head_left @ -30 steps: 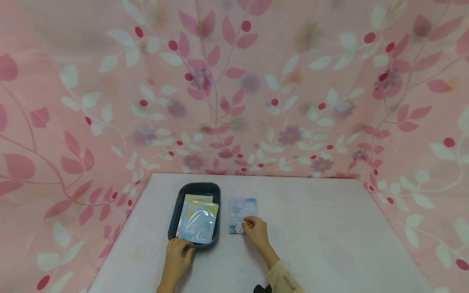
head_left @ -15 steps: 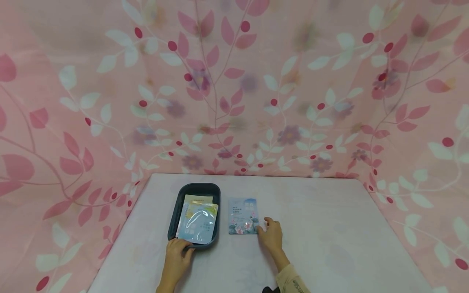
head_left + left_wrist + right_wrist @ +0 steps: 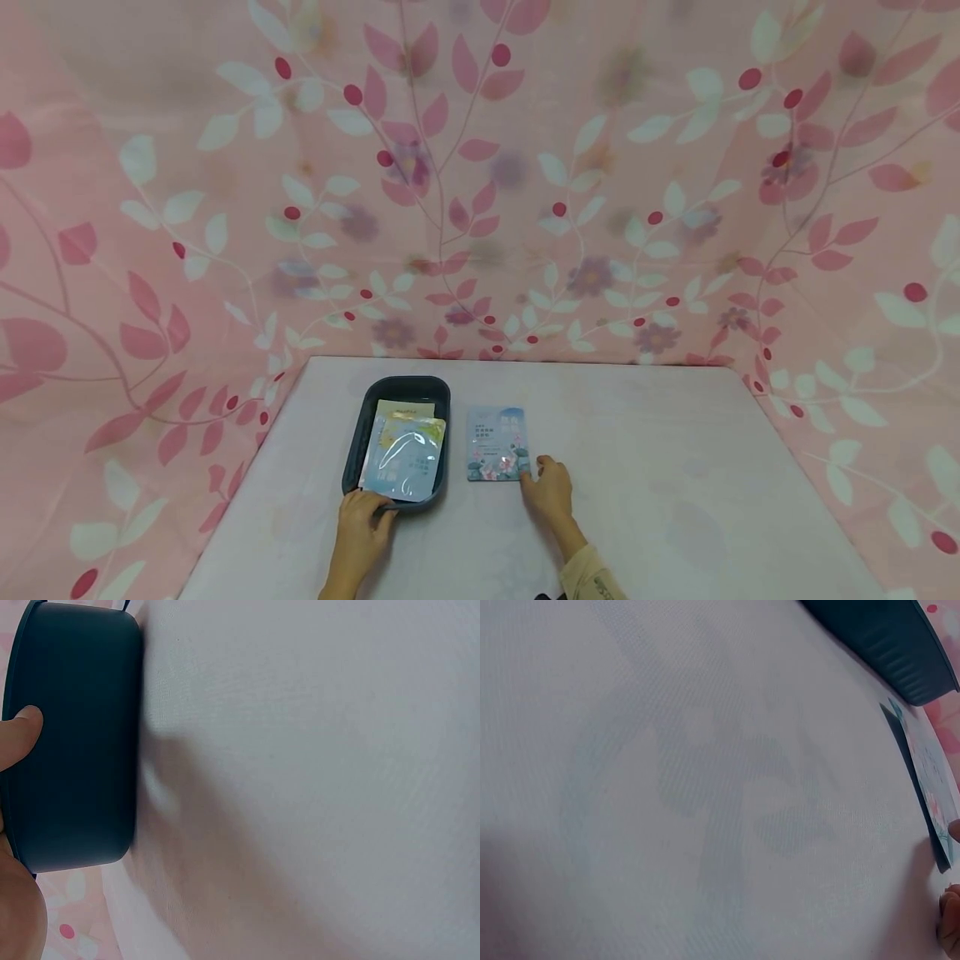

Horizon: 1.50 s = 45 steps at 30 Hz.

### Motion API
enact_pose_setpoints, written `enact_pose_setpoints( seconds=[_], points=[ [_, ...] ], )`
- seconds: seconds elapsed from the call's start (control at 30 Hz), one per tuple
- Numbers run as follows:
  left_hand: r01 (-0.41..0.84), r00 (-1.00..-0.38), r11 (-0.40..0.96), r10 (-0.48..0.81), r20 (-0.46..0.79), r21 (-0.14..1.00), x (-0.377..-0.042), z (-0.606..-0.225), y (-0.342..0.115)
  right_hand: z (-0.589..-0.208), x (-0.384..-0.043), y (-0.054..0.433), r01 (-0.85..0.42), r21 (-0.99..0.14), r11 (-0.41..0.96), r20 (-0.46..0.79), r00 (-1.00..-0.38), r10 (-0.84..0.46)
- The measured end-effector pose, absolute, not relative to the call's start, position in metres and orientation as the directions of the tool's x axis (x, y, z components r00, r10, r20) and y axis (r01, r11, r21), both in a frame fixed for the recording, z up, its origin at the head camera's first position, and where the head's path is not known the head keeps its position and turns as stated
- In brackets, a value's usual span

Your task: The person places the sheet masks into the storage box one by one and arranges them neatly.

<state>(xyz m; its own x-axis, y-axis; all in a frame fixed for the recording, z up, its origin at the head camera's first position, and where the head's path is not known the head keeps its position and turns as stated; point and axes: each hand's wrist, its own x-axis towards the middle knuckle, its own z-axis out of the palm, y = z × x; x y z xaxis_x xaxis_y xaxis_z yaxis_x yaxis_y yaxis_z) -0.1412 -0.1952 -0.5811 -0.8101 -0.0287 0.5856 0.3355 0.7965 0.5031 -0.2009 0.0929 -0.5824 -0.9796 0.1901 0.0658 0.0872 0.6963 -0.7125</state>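
My left hand point(image 3: 358, 531) grips the near end of a dark teal tray point(image 3: 352, 457); in the left wrist view the thumb point(image 3: 28, 729) presses its outer wall. Inside the tray lie flat packets, a shiny light-blue one point(image 3: 408, 467) over a cream one point(image 3: 405, 407). To the right of the tray, a flat blue packet with printed pink flowers point(image 3: 498, 443) lies on the table. At its lower right corner is my right hand point(image 3: 551, 493), fingers loosely bent, thumb at the packet's edge. Only the fingertips of that hand show in the right wrist view, beside the packet point(image 3: 928, 769).
A pale cloth covers the table point(image 3: 660, 467), which runs far to the right of the packet. Pink floral fabric point(image 3: 480, 183) hangs behind the table and along both sides.
My right hand has gone from over the flowered packet to its right, then slightly back to its lower right corner. The packet's lower part now shows. My left hand stays on the tray.
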Motion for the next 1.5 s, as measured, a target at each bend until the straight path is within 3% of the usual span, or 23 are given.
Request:
enact_pose_setpoints(
  seconds=[0.37, 0.7, 1.1, 1.5],
  points=[
    [0.331, -0.812, 0.798, -0.031, 0.583, 0.503, -0.139, -0.582, -0.195, -0.583, -0.200, 0.084, 0.066, -0.726, 0.684, 0.067, -0.984, 0.166],
    [0.300, -0.838, 0.798, -0.042, 0.544, 0.524, -0.139, -0.581, -0.195, -0.585, -0.202, 0.078, 0.123, -0.731, 0.671, 0.036, -0.975, 0.217],
    [0.326, -0.815, 0.799, -0.032, 0.578, 0.505, -0.141, -0.581, -0.197, -0.583, -0.217, 0.077, 0.182, -0.702, 0.689, -0.016, -0.971, 0.239],
    [0.356, -0.793, 0.794, -0.023, 0.608, 0.493, -0.141, -0.582, -0.196, -0.587, -0.224, 0.077, 0.201, -0.791, 0.579, -0.062, -0.966, 0.250]
  ],
)
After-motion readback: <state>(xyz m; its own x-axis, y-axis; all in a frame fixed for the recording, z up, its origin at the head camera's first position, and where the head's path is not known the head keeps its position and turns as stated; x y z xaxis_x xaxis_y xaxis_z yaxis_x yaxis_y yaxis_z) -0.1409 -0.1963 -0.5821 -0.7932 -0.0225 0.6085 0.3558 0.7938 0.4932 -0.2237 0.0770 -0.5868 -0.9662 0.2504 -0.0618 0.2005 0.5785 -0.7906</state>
